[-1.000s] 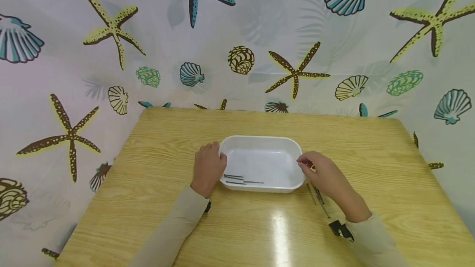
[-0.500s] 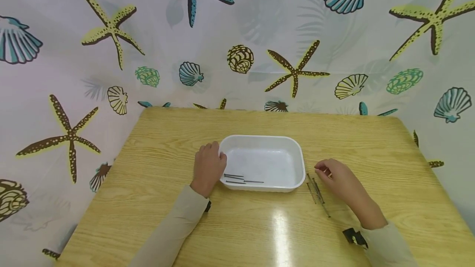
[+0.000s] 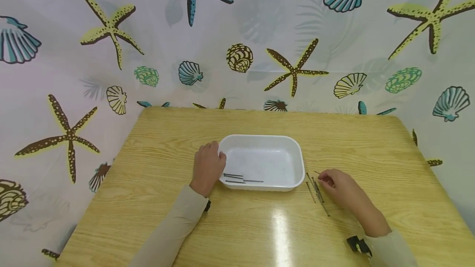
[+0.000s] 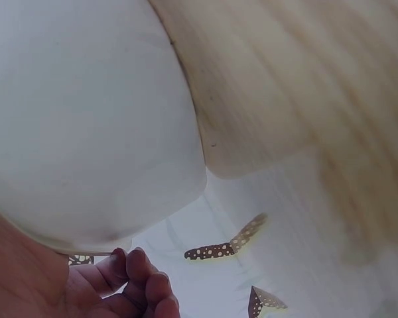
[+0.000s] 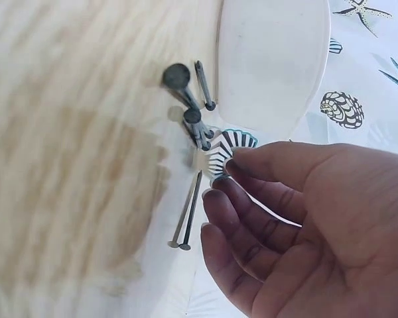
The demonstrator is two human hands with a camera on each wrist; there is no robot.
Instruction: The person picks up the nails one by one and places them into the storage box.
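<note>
Loose nails [image 3: 318, 194] lie just right of tray [image 3: 265, 155]; right hand [image 3: 343, 188] beside them, fingers [image 5: 227, 215] bent, tips close, can't tell if holding. Left hand [image 3: 208, 165] grips tray's left end.

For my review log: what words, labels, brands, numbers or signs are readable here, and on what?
None readable.
Patterned backdrop: shells and starfish, no lettering seen.
White tray and table: no visible markings that read as text.
Nails and black piece by the right sleeve: too small or blurred to tell.
</note>
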